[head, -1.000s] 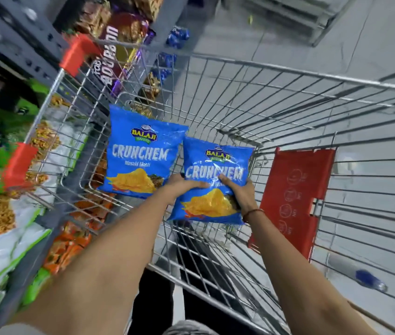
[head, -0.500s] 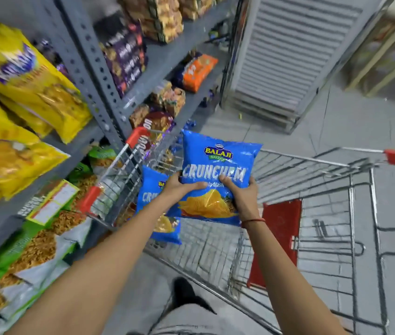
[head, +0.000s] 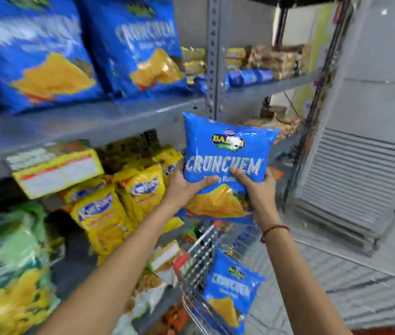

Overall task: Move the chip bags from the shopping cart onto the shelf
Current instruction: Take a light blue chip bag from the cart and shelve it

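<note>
I hold a blue Crunchem chip bag (head: 225, 151) upright in front of the shelving, just below the level of the grey shelf (head: 90, 122). My left hand (head: 184, 187) grips its lower left side and my right hand (head: 257, 189) grips its lower right side. Two matching blue bags (head: 128, 44) stand on that shelf at the upper left. Another blue Crunchem bag (head: 230, 291) leans inside the wire shopping cart (head: 196, 252) below my hands.
Yellow snack bags (head: 104, 213) and green bags (head: 10, 262) fill the lower shelves at left. A perforated grey upright post (head: 213, 56) stands just behind the held bag. Small packets line the shelf at right. A louvred white panel (head: 356, 180) stands at right.
Both hands have lifted the blue bag up out of the cart to shelf height. My view has swung up from the cart to the shelves.
</note>
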